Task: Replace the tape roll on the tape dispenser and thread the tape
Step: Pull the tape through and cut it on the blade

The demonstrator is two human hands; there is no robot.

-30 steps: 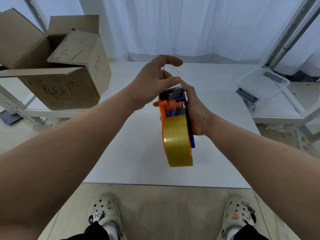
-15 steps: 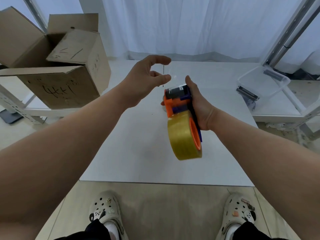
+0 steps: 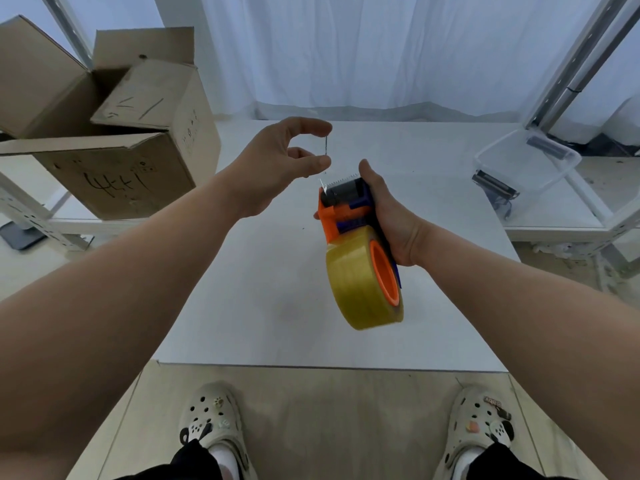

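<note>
My right hand grips an orange and blue tape dispenser above the white table. Its toothed blade end points away from me. A yellowish roll of tape sits on its orange hub, at the end nearest me. My left hand hovers up and to the left of the blade, apart from the dispenser. Between its thumb and index finger it pinches a thin clear strip of tape, seen edge-on. A small bit of clear tape sticks up at the blade.
An open cardboard box with handwriting stands on a low shelf at the left. A clear plastic container rests on a shelf at the right. White curtains hang behind the table. My shoes show below the table's near edge.
My left hand has drawn away from the dispenser's blade, up and to the left, with the clear strip. My right hand has tilted the dispenser, so the roll's orange hub now shows.
</note>
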